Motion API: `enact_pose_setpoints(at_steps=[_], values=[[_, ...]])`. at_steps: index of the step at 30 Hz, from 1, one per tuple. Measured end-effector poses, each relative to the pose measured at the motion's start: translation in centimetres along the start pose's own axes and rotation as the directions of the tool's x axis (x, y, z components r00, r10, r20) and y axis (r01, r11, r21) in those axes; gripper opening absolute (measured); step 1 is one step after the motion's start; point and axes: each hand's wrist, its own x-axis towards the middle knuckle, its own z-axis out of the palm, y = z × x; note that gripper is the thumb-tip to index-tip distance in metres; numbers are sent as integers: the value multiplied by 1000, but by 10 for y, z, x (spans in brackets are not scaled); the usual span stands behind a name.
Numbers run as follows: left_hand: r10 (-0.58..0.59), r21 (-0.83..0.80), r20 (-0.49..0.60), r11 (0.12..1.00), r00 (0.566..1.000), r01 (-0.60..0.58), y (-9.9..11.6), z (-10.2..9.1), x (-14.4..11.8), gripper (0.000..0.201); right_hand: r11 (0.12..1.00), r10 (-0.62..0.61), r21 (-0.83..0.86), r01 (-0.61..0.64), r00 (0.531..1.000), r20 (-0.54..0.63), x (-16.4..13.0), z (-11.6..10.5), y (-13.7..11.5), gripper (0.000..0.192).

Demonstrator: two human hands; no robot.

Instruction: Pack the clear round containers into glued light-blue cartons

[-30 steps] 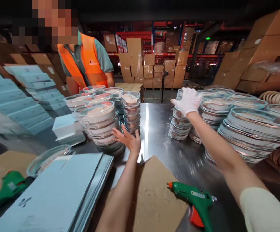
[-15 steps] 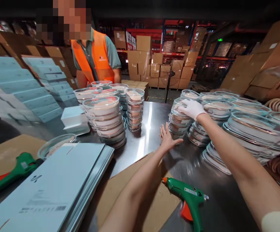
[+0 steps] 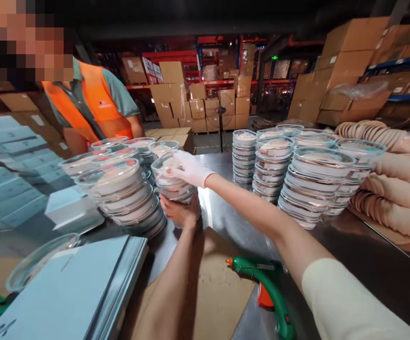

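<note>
My gloved right hand (image 3: 190, 168) presses flat atop the short stack of clear lidded plastic dishes (image 3: 174, 182); my bare left hand (image 3: 179, 211) cups its base, upright, mid-tabletop (image 3: 332, 241).

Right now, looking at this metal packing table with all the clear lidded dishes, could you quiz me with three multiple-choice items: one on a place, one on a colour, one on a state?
1. Where does the green glue gun with the orange trigger lie?
A on the steel table, near the brown cardboard sheet
B atop a dish stack
C in a box

2. What colour is the glove on the right hand?
A blue
B white
C black

3. What is the bare left hand doing?
A resting flat
B holding the glue gun
C cupping the bottom of the small stack of clear lidded dishes

Answers: 1 A, it lies by the cardboard; 2 B, the glove is white; 3 C, fingers wrap the stack's base.
</note>
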Motion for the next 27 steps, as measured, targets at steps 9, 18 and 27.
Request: enact_pose_setpoints(at_steps=[9, 18, 27], values=[[67, 29, -107, 997, 992, -65, -38, -8, 23, 140, 583, 556, -549, -599, 787, -268, -90, -116, 145, 76], [68, 47, -73, 997, 995, -64, -42, -20, 17, 126, 564, 653, -634, -529, 756, -49, -115, -154, 179, 48], [149, -1, -18, 989, 989, -149, -73, -63, 25, 134, 615, 609, -661, -430, 791, 52, -134, -168, 179, 47]])
